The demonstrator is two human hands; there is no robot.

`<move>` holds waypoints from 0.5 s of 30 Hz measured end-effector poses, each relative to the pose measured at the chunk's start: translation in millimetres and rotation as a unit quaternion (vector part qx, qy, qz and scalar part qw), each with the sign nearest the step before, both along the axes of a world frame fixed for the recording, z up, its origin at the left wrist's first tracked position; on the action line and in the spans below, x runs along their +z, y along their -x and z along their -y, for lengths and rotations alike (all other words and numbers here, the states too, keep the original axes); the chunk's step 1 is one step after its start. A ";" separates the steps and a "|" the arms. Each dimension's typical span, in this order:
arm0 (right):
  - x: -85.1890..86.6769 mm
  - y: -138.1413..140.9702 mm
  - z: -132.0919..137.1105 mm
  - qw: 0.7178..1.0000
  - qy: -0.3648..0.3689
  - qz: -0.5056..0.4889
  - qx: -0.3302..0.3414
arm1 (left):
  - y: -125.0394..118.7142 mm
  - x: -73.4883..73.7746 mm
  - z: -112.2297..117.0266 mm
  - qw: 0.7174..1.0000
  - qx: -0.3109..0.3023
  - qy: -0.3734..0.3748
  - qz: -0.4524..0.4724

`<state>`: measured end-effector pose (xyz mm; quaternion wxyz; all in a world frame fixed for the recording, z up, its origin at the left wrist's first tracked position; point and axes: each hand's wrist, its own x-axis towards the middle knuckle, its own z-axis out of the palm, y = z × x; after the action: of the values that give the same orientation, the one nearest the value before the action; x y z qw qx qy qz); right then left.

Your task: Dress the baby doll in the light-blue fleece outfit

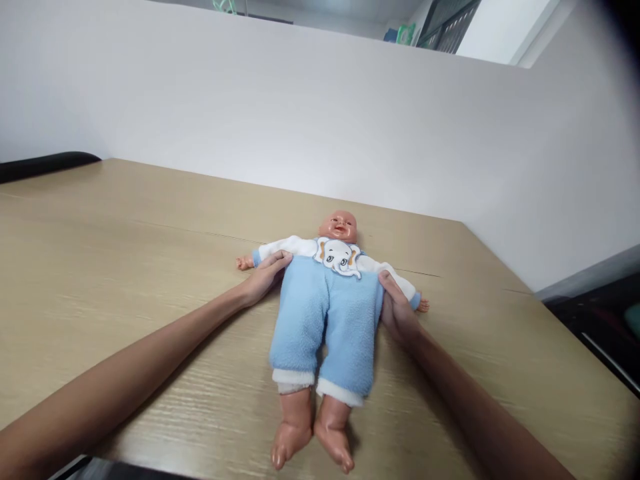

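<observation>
A baby doll (327, 320) lies on its back on the wooden table, its head away from me and its bare feet toward me. It wears a white top and fuzzy light blue trousers with white cuffs; an elephant patch (339, 256) sits on the chest. My left hand (269, 275) grips the clothing at the waist on the left side, thumb on top. On the right side, my right hand (397, 303) is closed on the trousers' waist, its thumb on the front. The fingers under the cloth are mostly hidden on both sides.
The wooden table (150, 267) reaches back to a pale partition wall (300, 113). A black curved object (50, 164) shows at the table's far left edge. Beyond the right edge are dark items (600, 320), partly cut off.
</observation>
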<state>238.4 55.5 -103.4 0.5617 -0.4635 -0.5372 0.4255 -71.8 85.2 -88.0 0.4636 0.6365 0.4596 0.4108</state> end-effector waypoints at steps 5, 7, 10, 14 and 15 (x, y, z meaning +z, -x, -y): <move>-2.3 -7.0 2.3 0.994 -0.009 0.108 0.030 | -1.4 4.7 6.8 0.997 -0.015 -0.054 -0.060; -1.1 -7.2 5.8 0.987 -0.027 0.161 0.013 | -1.9 2.2 7.5 0.992 -0.005 -0.083 -0.099; 2.2 -9.3 9.9 0.947 -0.116 0.296 -0.050 | -2.9 -4.2 6.4 0.983 0.018 -0.131 -0.129; 6.2 -31.6 12.3 0.850 -0.210 0.466 -0.128 | -4.6 -1.4 7.1 0.962 0.090 -0.219 -0.138; 6.2 -41.2 12.6 0.831 -0.219 0.492 -0.139 | -6.1 3.3 8.2 0.953 0.113 -0.243 -0.143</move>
<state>279.6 43.0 -97.2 0.3630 -0.5463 -0.7515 -0.0705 -65.7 77.0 -84.6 0.1748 0.7256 0.4762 0.4649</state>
